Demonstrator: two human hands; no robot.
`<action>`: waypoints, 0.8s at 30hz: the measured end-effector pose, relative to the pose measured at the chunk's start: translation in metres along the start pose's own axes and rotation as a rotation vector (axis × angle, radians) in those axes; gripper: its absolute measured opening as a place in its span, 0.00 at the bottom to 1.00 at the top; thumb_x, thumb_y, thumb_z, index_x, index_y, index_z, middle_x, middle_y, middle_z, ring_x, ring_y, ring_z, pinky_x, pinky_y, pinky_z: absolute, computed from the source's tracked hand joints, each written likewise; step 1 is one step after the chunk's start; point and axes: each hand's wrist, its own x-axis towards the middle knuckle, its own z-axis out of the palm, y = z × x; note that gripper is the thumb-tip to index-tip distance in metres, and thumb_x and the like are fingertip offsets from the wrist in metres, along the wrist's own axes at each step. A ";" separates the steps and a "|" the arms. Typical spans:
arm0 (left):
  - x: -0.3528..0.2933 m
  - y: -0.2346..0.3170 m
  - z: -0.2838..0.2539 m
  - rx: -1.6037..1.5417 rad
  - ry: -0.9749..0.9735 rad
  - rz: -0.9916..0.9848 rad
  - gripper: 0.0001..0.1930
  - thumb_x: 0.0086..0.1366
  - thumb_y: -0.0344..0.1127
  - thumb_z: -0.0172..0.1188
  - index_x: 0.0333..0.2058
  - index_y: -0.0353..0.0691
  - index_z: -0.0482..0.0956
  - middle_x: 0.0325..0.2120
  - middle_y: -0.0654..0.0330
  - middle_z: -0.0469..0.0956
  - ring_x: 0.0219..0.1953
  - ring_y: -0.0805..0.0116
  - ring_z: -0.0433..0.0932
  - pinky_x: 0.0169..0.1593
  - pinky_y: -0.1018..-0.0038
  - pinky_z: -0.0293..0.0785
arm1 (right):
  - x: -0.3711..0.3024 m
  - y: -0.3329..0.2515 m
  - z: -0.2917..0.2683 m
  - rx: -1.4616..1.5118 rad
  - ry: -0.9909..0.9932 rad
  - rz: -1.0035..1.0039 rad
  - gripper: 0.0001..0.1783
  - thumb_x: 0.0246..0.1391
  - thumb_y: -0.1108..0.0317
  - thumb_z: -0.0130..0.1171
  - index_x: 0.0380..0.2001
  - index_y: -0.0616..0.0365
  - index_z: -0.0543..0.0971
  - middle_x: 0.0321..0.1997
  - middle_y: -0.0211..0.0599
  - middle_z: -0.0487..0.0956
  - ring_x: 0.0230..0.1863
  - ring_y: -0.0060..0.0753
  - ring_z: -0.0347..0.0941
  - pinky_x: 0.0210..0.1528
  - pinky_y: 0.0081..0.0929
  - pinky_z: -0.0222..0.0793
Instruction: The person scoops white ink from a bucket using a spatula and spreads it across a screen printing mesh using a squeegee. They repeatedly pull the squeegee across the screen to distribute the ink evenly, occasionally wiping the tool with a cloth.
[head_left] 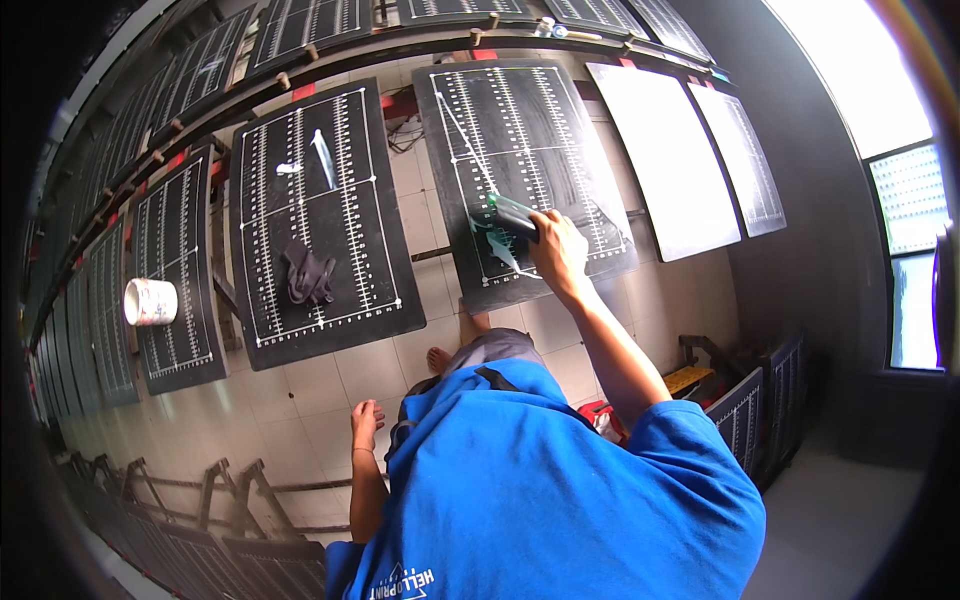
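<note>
My right hand (560,250) is closed around the black handle of a squeegee (513,216) with a green blade. The blade rests on a black board (590,165) printed with white rulers and grid lines. A pale, wet-looking patch (502,248) lies beside the blade, and a white slanting line runs from there to the board's far left corner. Down by my left side hangs my left hand (367,425), holding nothing, its fingers loosely bent and apart. It touches no board.
On the board (262,225) to the left lie a crumpled dark cloth (308,274), a shiny flat blade (324,160) and a small white piece (288,168). A white bucket (151,302) stands farther left. Blank white panel (665,160) at right; metal racks (240,490) behind me.
</note>
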 end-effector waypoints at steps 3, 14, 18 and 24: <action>-0.007 -0.016 0.001 -0.016 -0.007 -0.033 0.19 0.69 0.49 0.53 0.47 0.40 0.75 0.39 0.56 0.80 0.34 0.62 0.80 0.34 0.67 0.77 | -0.045 0.018 0.017 -0.059 -0.008 -0.133 0.24 0.41 0.76 0.61 0.47 0.50 0.82 0.46 0.31 0.80 0.51 0.39 0.76 0.51 0.34 0.74; -0.015 -0.131 -0.001 0.336 -0.131 0.072 0.19 0.67 0.44 0.54 0.45 0.34 0.78 0.33 0.54 0.81 0.33 0.66 0.78 0.35 0.71 0.74 | -0.100 0.061 -0.013 -0.038 -0.185 -0.391 0.32 0.40 0.77 0.59 0.54 0.49 0.79 0.55 0.29 0.79 0.59 0.36 0.72 0.61 0.36 0.67; -0.025 -0.109 0.020 0.167 -0.084 0.033 0.19 0.67 0.46 0.54 0.47 0.35 0.76 0.36 0.54 0.81 0.33 0.65 0.79 0.35 0.70 0.75 | -0.069 0.038 0.008 -0.039 -0.188 -0.400 0.29 0.47 0.75 0.54 0.56 0.49 0.77 0.57 0.29 0.78 0.61 0.36 0.71 0.63 0.35 0.64; -0.053 -0.020 0.052 -0.144 0.031 -0.100 0.20 0.70 0.49 0.52 0.48 0.37 0.75 0.41 0.54 0.79 0.37 0.63 0.80 0.39 0.68 0.77 | 0.067 0.016 0.045 0.076 -0.045 -0.477 0.27 0.42 0.80 0.55 0.49 0.50 0.81 0.51 0.32 0.81 0.55 0.37 0.74 0.57 0.35 0.68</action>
